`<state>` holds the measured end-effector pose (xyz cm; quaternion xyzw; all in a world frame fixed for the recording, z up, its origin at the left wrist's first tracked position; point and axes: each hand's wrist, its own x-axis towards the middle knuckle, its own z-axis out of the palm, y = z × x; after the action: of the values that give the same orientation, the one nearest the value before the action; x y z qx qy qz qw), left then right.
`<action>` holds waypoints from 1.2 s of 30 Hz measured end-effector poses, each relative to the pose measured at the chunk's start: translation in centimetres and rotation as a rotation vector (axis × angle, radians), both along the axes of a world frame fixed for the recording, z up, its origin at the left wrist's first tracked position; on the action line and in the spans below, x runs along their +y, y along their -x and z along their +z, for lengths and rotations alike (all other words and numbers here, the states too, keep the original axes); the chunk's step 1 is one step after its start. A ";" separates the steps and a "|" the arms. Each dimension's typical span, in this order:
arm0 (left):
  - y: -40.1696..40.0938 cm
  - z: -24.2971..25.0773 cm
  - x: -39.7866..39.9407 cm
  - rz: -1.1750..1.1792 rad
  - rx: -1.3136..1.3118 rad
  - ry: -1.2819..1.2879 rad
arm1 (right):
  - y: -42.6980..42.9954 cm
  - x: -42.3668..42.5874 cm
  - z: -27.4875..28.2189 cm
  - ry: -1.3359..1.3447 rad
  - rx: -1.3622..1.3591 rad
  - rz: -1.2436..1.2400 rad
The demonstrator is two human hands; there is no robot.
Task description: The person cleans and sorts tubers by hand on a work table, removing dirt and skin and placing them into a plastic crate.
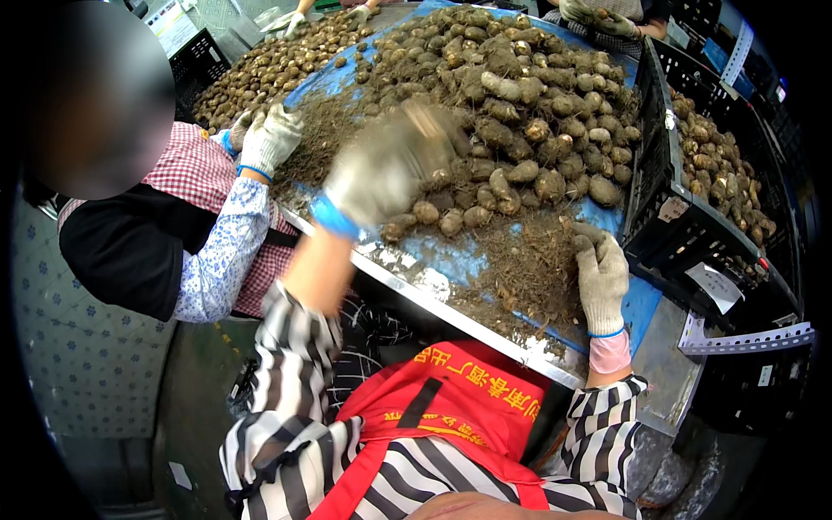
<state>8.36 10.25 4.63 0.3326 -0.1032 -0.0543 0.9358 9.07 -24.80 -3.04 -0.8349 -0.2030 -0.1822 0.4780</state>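
Observation:
A large heap of soiled, fibrous tubers, likely taro [500, 130], lies on a metal table covered by a blue sheet [448, 257]. My left hand [383, 175], in a white knitted glove with a blue cuff band, is blurred by motion over the near left part of the heap; what its fingers hold, if anything, cannot be made out. My right hand [601, 273], in a similar glove, rests at the right edge of a pile of loose root fibres and soil [530, 266], its fingers bent; whether something is under them is hidden.
On the right stands a black plastic crate [676, 208] of cleaner tubers [718, 172]. Close on the left, a co-worker's gloved hand [270, 140] is over the table. Cleaner tubers [279, 68] lie beyond. More gloved co-workers' hands [611, 23] are at the far side. The metal table edge [429, 299] runs before me.

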 end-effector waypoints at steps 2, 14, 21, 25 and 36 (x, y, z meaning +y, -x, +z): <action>1.2 6.8 8.7 0.778 -0.098 -0.223 | 0.5 2.4 -0.4 -0.014 0.023 0.108; 11.3 1.3 5.5 0.544 0.050 -1.237 | -0.1 1.3 -1.6 -0.033 0.029 0.156; 13.0 -3.2 6.0 0.538 0.307 -2.367 | 0.2 1.5 -0.8 -0.068 -0.020 0.193; 12.2 -4.5 6.6 0.469 0.325 -2.371 | 0.5 1.9 -0.8 -0.072 0.031 0.196; 7.9 -1.2 -4.0 0.092 0.104 -0.762 | 1.2 2.5 -0.3 -0.264 0.107 0.318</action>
<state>0.46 6.23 3.46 0.6576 -0.0130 -0.0637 0.7506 7.82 -22.26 -3.33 -0.7310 -0.2809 -0.0850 0.6160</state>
